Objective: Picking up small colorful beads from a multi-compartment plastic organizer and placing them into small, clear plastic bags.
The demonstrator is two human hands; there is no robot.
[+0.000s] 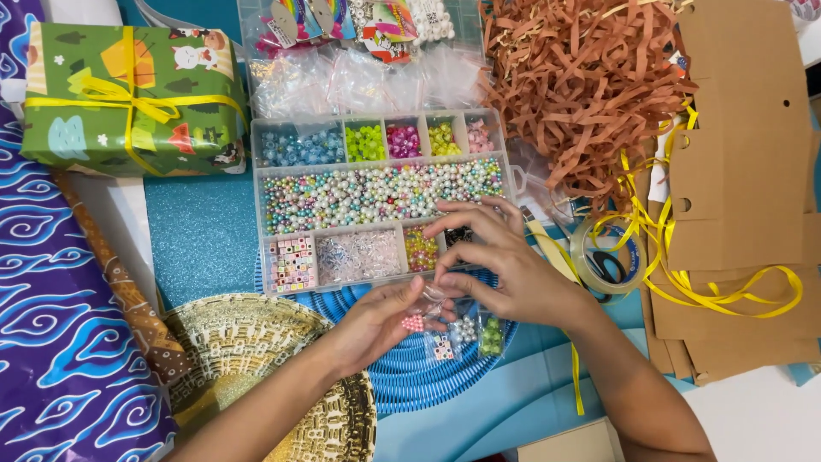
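My left hand (376,318) lies palm up over a blue ribbed round mat (402,368), with a few small pink beads (413,322) at its fingertips. My right hand (500,261) hovers just above it, fingers pinched on a small clear plastic bag (434,299) that both hands touch. Small clear bags of beads (466,334) lie on the mat under the hands. Just beyond the hands sits a clear compartment box of beads (380,192), holding pastel pearls, green, pink and yellow beads and letter cubes.
A green wrapped gift with yellow ribbon (128,98) sits far left. A gold woven plate (256,368) lies front left beside blue patterned cloth (51,325). Brown paper shreds (581,85), flat cardboard pieces (740,197), yellow ribbon (684,287) and a tape roll (605,257) lie right.
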